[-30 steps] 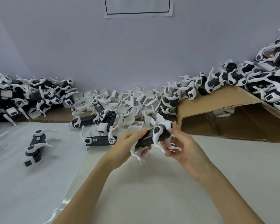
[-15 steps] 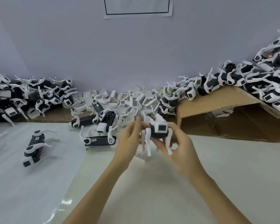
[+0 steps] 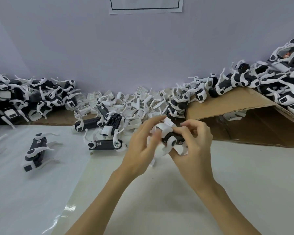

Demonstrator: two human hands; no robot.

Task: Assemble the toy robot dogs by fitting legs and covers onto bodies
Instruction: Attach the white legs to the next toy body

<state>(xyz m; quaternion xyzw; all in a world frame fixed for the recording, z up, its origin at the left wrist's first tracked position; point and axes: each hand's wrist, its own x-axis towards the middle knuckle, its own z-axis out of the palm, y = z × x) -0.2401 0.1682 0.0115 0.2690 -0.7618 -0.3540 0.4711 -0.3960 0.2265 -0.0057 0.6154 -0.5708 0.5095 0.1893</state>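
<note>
Head view, both hands raised over the white table [image 3: 244, 175] at the centre of the frame. The toy dog body [image 3: 172, 139], black with white hip discs and white legs hanging below, is held in the air between the two hands, right of centre. Its long axis runs roughly left to right across the frame, tilted slightly down toward the right.

The right hand [image 3: 192, 146] wraps the body's right end from behind and below, fingers curled over the top, and carries the weight. The left hand [image 3: 143, 143] meets the body's left end, where a white cover [image 3: 165, 127] sits on the upper left of the body. Its fingertips pinch or press that cover; motion blur hides the exact contact, and whether the cover is fully seated cannot be told.

The governing relation is that the cover lies at the end of the body facing the left hand, directly between the left fingertips and the right hand's bracing grip. The left hand is therefore the nearer one for the seating push, judged to run along the body's axis toward the right palm.

Loose covers [image 3: 143, 103] are heaped at centre rear. Finished dogs [image 3: 244, 80] are piled on a cardboard flap [image 3: 227, 102] at upper right, and more [image 3: 15, 95] lie at far left. A partly built dog [image 3: 36, 150] lies at lower left.
</note>
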